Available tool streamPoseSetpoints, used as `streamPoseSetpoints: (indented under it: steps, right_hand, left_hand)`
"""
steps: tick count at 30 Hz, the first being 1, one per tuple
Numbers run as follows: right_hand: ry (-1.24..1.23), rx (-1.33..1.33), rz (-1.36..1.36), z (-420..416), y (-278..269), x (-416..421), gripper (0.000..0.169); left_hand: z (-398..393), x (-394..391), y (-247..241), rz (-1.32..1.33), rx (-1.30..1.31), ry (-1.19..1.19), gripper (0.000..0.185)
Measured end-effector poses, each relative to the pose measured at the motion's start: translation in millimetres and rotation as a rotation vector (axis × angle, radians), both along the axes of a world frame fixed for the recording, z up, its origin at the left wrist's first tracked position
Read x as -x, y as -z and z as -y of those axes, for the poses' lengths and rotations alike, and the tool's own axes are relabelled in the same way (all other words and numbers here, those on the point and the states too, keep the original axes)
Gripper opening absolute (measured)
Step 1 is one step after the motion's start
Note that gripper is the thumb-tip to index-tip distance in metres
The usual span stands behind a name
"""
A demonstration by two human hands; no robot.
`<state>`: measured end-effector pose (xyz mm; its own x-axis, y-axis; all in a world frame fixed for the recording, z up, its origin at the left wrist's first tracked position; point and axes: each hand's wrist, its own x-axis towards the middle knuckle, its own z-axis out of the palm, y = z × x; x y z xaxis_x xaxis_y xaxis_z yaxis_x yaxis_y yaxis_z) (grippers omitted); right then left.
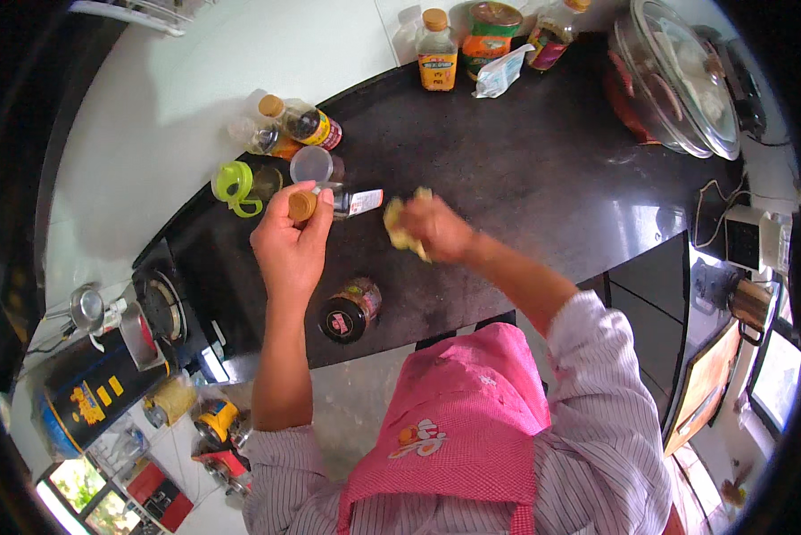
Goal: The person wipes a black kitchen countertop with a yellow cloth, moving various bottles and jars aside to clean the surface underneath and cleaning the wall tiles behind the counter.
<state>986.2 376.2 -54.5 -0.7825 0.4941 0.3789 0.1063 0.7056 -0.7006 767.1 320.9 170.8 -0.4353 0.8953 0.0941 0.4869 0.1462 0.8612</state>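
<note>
My left hand [289,252] grips a small clear bottle by its brown cap [302,206]. The bottle's white label [366,202] bears writing and points right, over the black countertop [527,167]. A crumpled yellow cloth [400,231] is bunched in my right hand [440,229], slightly blurred, just right of that bottle and apart from it. Nearer me stands a glass jar [363,295] with a black lid [344,319]. Close behind my left hand are a round translucent lid or container [311,165] and a jar with a lime-green handled lid [234,184].
A dark sauce bottle [312,127] stands by the wall at left. A yellow-labelled bottle [437,57], an orange-green canister [489,40] and a white packet [503,72] line the back. Glass bowls [681,87] occupy the right corner. A gas burner [164,306] is at left.
</note>
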Motion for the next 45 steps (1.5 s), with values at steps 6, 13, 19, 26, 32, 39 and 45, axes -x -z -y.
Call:
streamPoseSetpoints:
  steps: [6, 13, 19, 26, 32, 39, 45]
  right_hand:
    - [0.69, 1.677, -0.74, 53.1, -68.8, -45.9, 0.035]
    - [0.124, 1.948, -1.254, 33.9, -106.2, 6.8, 0.048]
    - [0.589, 1.721, -0.84, 44.8, -83.7, -4.4, 0.038]
    - [0.937, 1.573, -0.625, 28.2, -83.0, -34.0, 0.046]
    - [0.81, 1.664, -0.466, 56.6, -66.6, -85.1, 0.044]
    - [0.784, 1.732, -0.378, 63.2, -68.9, -114.5, 0.046]
    - [0.764, 1.689, -0.318, 50.9, -70.6, -113.3, 0.048]
  left_hand:
    - [12.3, -20.5, -45.9, -0.001, -0.016, 0.084, 0.021]
    - [29.6, -56.9, -64.2, -0.055, -0.154, 0.253, 0.018]
    - [5.7, -63.3, -45.2, -0.127, -0.128, 0.324, 0.018]
    - [-98.2, -63.7, -7.4, -0.229, -0.095, 0.126, 0.032]
    - [-182.5, -53.4, 15.4, -0.36, -0.068, 0.013, 0.041]
    - [-228.8, -51.8, 30.2, -0.368, 0.012, -0.053, 0.044]
    - [-245.0, -63.3, 34.7, -0.169, -0.037, -0.089, 0.043]
